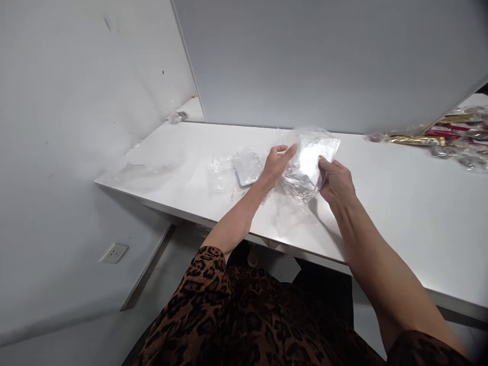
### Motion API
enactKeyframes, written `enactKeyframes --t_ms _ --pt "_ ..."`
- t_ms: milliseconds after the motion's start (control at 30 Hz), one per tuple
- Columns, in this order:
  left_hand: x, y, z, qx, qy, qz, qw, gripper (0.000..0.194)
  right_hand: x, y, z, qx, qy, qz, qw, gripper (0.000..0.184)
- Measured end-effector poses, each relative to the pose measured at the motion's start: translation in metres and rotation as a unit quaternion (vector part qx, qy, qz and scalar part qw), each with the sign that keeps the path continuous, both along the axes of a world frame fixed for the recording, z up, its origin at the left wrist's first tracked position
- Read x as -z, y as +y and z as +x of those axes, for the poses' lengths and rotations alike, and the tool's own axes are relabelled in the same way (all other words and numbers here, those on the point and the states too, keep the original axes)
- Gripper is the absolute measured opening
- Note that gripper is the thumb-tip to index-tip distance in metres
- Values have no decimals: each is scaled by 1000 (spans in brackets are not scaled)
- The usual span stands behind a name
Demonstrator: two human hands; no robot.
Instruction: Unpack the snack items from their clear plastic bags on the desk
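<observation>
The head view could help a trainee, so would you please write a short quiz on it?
1. True or false: the right hand holds the shiny packet while the left hand hangs below the table.
2. What is on the wall, low on the left? (a) a clock; (b) a power socket; (c) a coat hook.
3. Fill the gap: the gold wrappers lie toward the ____ end of the table.

Key: 1 false; 2 b; 3 right.
</observation>
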State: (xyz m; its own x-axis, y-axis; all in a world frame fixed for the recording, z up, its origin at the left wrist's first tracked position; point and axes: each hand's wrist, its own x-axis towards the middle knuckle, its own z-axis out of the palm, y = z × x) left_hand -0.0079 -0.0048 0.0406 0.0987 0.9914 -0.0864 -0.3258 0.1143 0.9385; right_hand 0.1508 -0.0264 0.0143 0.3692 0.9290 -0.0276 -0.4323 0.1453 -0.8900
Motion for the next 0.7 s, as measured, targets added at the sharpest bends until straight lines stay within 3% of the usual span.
enactKeyframes --t_ms 133,367,533,700 --pt "10 1 7 30 -22 -33 999 75 -2 -4 2 -42 -7 22 999 40" --pt "9 15 7 -101 -184 -70 975 73 -16 -32 -14 -184 -137 35 973 72" --pt "1 26 -4 -135 -276 -71 949 48 -16 -37 -8 -291 -217 11 932 59" --pt "-12 23 -14 -92 -295 -92 947 16 -25 -38 8 -324 -235 11 916 59"
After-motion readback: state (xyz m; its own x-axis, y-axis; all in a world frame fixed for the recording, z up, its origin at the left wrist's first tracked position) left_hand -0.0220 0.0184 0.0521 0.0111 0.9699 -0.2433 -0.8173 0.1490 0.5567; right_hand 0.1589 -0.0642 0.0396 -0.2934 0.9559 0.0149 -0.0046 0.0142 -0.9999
